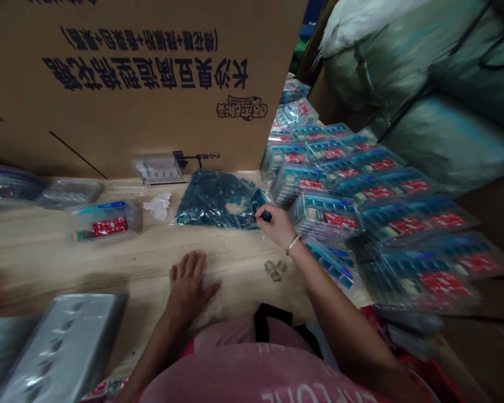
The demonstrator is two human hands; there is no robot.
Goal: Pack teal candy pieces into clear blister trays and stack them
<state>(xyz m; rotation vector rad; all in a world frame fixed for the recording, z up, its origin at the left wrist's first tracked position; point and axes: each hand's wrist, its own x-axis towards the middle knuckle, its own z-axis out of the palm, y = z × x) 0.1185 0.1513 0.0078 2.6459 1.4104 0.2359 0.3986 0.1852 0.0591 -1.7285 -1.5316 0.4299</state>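
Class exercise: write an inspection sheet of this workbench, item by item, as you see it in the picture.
Surface: pale wooden tabletop.
Things at hand: small dark object at the edge of a clear bag of dark teal pieces; stacked clear packs with red labels; small loose pieces.
Clutter: crumpled white tissue; silver moulded tray.
Hands: right hand pinches the object; left hand lies flat on the table.
Cables: thin black strap or cord across the sacks.
Surroundings: printed cardboard box; green sacks.
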